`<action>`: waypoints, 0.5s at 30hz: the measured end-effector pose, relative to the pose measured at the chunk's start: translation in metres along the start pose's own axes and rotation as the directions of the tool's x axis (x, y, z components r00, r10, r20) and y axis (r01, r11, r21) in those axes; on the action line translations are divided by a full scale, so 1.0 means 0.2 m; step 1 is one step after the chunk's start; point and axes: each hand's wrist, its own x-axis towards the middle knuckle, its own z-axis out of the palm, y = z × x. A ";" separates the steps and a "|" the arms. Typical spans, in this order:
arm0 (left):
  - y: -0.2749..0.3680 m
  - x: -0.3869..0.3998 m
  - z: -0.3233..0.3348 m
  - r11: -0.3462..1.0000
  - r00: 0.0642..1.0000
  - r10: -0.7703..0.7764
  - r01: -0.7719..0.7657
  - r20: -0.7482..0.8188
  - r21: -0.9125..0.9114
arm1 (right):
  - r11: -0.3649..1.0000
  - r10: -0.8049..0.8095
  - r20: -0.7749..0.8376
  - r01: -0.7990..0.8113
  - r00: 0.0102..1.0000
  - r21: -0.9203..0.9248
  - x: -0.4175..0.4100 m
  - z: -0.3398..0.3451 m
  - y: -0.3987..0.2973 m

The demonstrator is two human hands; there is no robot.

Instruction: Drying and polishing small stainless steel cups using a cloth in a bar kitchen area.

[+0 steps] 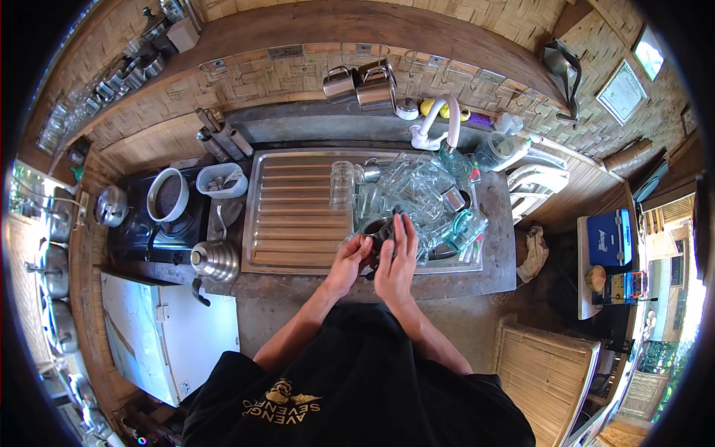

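Note:
My left hand [347,267] grips a dark, shiny cup-like vessel [379,227] at the near edge of the sink. My right hand [395,268] lies against the vessel's right side, its fingers stretched out and partly hiding it. Something black shows by the right fingertips; I cannot tell what it is. Just beyond my hands, the sink is heaped with clear glass mugs [416,187]. A greenish glass mug [467,228] lies tilted on the right of the heap, near a metal cup [455,199]. Another clear glass mug [341,184] lies at the heap's left edge.
A ribbed steel drainboard [301,218] adjoins the sink's left. A white curved faucet [444,114] rises behind the glasses. Steel mugs [375,92] hang above. Leftward are a gooseneck kettle [217,261], a white plastic tub [222,181] and a pot [167,195] on the stove.

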 end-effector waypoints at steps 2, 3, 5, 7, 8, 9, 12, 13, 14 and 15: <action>0.05 -0.02 0.01 1.000 0.999 0.006 -0.006 0.033 -0.003 | 0.972 0.181 -0.044 -0.172 0.982 0.158 0.04 0.00 0.06; 0.07 -0.03 0.00 1.000 0.998 0.013 -0.013 0.065 -0.005 | 0.972 0.179 -0.040 -0.170 0.983 0.162 0.05 0.00 0.09; 0.07 -0.04 0.00 0.999 0.995 0.037 -0.037 0.090 0.006 | 0.371 0.554 0.322 -0.574 0.768 0.730 0.09 -0.04 0.16; 0.07 -0.05 0.03 0.998 0.992 0.056 -0.059 0.113 0.016 | 0.380 0.549 0.314 -0.565 0.775 0.732 0.12 -0.08 0.15; 0.07 -0.05 0.05 0.975 0.987 0.107 -0.127 0.117 0.184 | 0.422 0.578 0.298 -0.591 0.760 0.688 0.12 -0.09 0.16; 0.08 -0.06 0.08 0.919 0.979 0.154 -0.191 0.131 0.346 | 0.461 0.606 0.279 -0.615 0.745 0.640 0.13 -0.10 0.14; 0.09 -0.06 0.14 0.890 0.980 0.182 -0.197 0.077 0.411 | 0.607 0.544 0.144 -0.506 0.827 0.612 0.11 -0.09 0.07; 0.09 -0.06 0.14 0.873 0.980 0.197 -0.194 0.041 0.446 | 0.691 0.462 0.063 -0.404 0.885 0.599 0.10 -0.09 0.05; 0.09 -0.06 0.14 0.873 0.980 0.194 -0.193 0.043 0.448 | 0.738 0.432 0.108 -0.419 0.896 0.530 0.08 -0.12 0.02; 0.10 -0.05 0.13 0.871 0.986 0.168 -0.154 0.011 0.466 | 0.736 0.434 0.105 -0.419 0.895 0.532 0.06 -0.11 0.00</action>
